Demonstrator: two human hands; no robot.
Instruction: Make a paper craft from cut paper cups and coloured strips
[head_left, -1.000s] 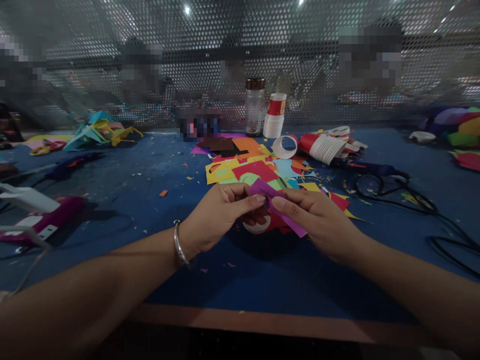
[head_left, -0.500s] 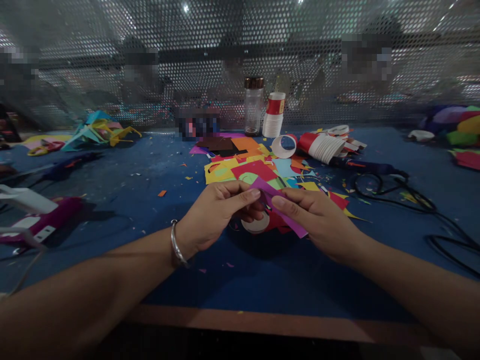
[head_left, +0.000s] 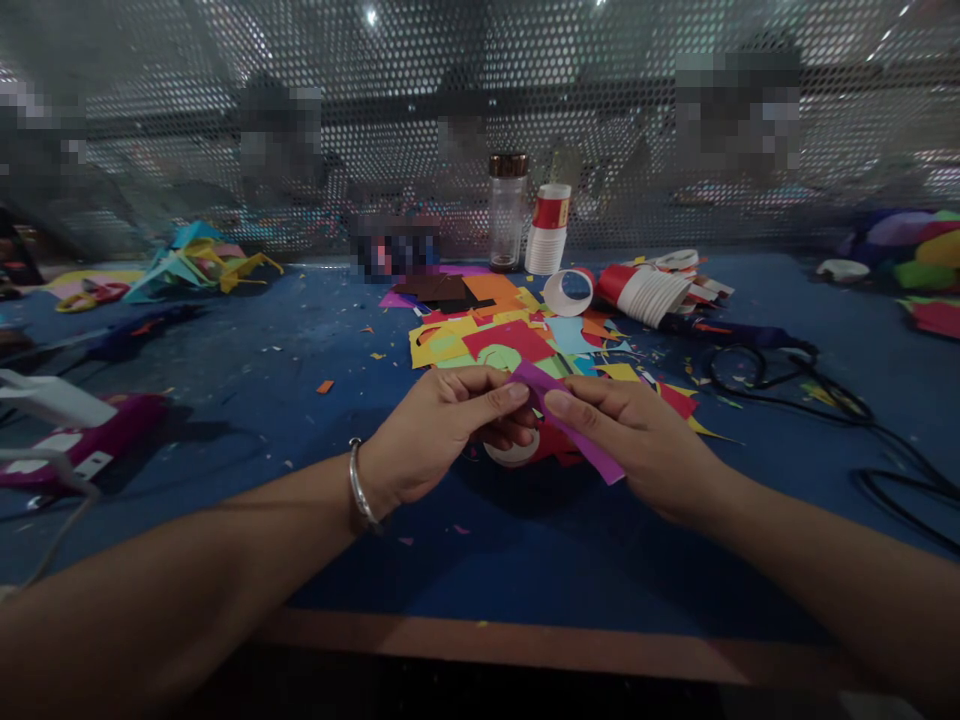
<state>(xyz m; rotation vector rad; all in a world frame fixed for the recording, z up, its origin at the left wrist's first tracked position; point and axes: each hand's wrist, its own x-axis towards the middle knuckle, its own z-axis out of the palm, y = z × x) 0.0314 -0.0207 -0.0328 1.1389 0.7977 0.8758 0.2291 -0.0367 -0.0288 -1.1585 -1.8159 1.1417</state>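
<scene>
As the left hand [head_left: 457, 430] and right hand [head_left: 645, 435] each pinch the purple paper [head_left: 596, 453] in a grip above the tabletop [head_left: 360, 580], the step looks like bending it, and the next move calls for steady fingers. There's room toward the near edge, but paper scraps [head_left: 517, 341] crowd toward the far edge.

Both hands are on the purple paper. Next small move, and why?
Perhaps smooth the far end of the purple paper with the left hand: it pinches there, while the right hand grips nearer the middle, which should steady it.
</scene>
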